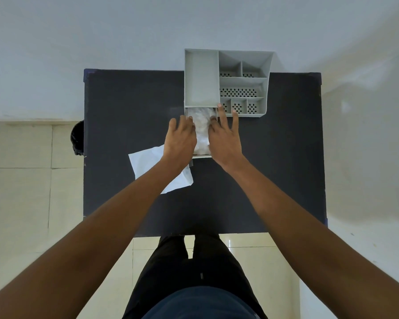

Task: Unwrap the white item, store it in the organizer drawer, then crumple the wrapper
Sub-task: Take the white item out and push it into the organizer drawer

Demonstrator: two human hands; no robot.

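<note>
Two hands (203,139), one organizer (202,77), one drawer (202,156), one wrapper (145,162), one table (129,107).

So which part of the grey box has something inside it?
The pulled-out drawer at the front of the organizer, between both hands, holds the white item. The compartments on top look empty; some have dotted holes.

We see two bare forearms with no sleeves reaching the wrists. Our bare left hand (180,138) and bare right hand (226,139) carry no rings. Below, we wear black trousers (182,268) and a dark navy top (200,302).
</note>
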